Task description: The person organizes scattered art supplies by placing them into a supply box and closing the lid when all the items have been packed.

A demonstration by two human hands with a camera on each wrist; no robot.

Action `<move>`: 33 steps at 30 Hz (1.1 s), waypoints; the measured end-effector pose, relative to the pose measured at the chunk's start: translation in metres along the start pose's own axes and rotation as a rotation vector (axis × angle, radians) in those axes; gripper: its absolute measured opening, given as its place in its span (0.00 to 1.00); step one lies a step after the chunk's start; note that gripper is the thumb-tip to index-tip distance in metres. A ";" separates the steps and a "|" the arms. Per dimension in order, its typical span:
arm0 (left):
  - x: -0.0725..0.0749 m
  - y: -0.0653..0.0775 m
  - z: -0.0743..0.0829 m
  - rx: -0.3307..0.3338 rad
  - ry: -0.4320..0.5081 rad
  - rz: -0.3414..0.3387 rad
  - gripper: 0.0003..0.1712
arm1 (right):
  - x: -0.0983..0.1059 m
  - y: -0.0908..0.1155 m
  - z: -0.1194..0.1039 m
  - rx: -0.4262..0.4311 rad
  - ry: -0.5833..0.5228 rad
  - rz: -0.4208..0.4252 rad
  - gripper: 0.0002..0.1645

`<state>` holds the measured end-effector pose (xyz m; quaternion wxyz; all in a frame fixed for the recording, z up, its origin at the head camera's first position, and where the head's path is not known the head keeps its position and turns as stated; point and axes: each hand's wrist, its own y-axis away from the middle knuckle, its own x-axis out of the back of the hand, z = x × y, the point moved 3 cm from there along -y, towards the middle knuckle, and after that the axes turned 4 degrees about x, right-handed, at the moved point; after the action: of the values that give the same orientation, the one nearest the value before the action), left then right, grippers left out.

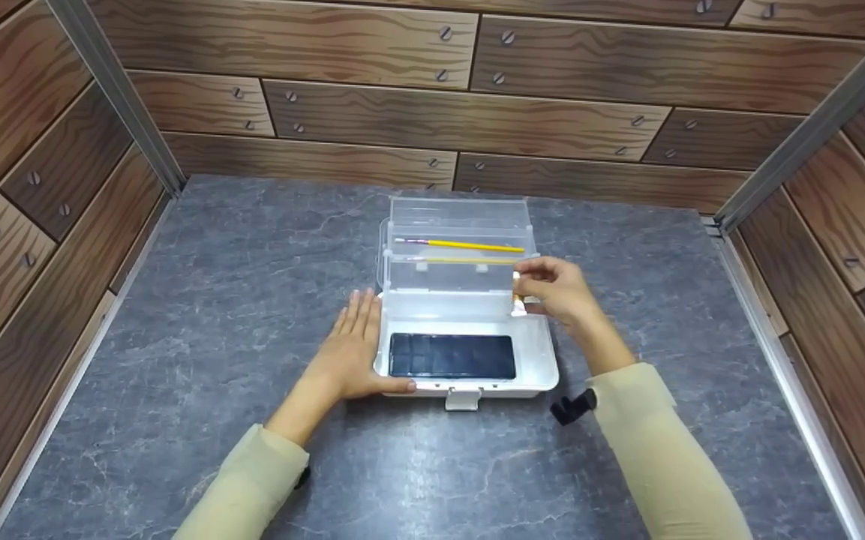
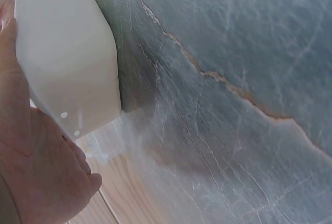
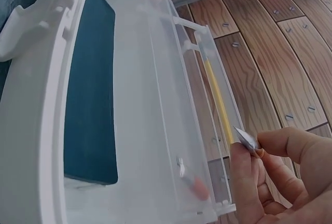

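Note:
A white plastic case point(image 1: 537, 367) stands with its clear lid point(image 1: 458, 214) raised at the back. Inside the base lies a dark, glossy rectangular slab point(image 1: 452, 356), its kind unclear. A yellow-handled paintbrush point(image 1: 476, 245) rests in the clear upper part. My left hand point(image 1: 349, 360) lies against the case's left side, fingers straight, thumb along the front rim. Over the case's right rear, my right hand point(image 1: 558, 291) pinches a small tube-like thing point(image 3: 247, 140) with a silvery flattened end and some orange; the fingers hide most of it.
A white latch point(image 1: 463, 399) hangs from the case's front edge. Grey marbled tabletop point(image 1: 252, 247) surrounds the case. Wood-patterned walls point(image 1: 372, 112) with metal corner posts point(image 1: 121, 97) enclose the back and sides.

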<state>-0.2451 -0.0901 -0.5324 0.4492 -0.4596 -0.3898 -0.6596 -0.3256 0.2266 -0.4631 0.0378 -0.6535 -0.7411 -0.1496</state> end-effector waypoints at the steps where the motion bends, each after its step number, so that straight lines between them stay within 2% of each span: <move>1: 0.000 0.000 0.000 0.000 0.004 -0.002 0.88 | -0.002 -0.001 -0.001 0.005 0.000 0.001 0.23; 19: 0.001 0.000 0.001 -0.011 -0.001 -0.003 0.87 | -0.015 -0.007 0.003 0.039 0.024 0.066 0.20; 26: 0.000 0.000 0.000 -0.017 -0.011 0.015 0.87 | -0.017 -0.007 0.005 0.041 -0.010 0.083 0.20; 33: 0.000 0.000 -0.001 -0.023 -0.007 0.017 0.87 | -0.022 -0.010 0.007 0.075 0.058 0.118 0.19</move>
<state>-0.2453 -0.0908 -0.5327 0.4483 -0.4703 -0.3799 -0.6585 -0.3317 0.2067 -0.4773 0.0926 -0.6894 -0.7050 -0.1381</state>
